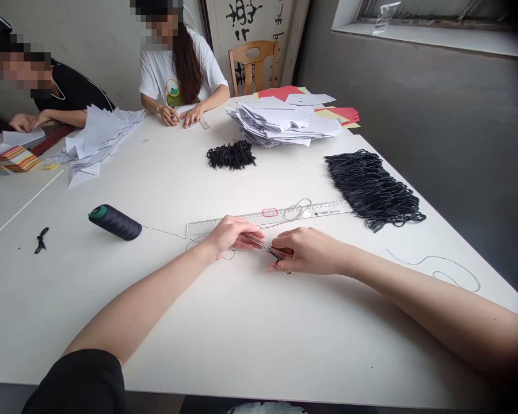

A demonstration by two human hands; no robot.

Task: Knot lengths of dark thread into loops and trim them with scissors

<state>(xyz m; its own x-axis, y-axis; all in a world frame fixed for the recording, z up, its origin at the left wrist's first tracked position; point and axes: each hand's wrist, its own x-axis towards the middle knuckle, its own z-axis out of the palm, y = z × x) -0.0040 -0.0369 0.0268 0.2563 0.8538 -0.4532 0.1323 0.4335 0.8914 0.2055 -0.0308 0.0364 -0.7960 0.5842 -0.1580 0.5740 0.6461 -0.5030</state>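
My right hand (pixel 306 251) grips small scissors (pixel 265 247), their blades pointing left toward my left hand (pixel 231 234). My left hand pinches a thin dark thread (pixel 168 232) that runs left to a dark spool (pixel 114 222) lying on its side. Both hands rest on the white table (pixel 224 322), just in front of a clear ruler (pixel 270 216). A loop of thread lies across the ruler's right half.
A large pile of black cord loops (pixel 373 188) lies at the right, a smaller pile (pixel 231 155) farther back. Stacks of white paper (pixel 282 122) and coloured sheets sit behind. Two other people work at the far left. A loose thread (pixel 440 269) curls by the right edge.
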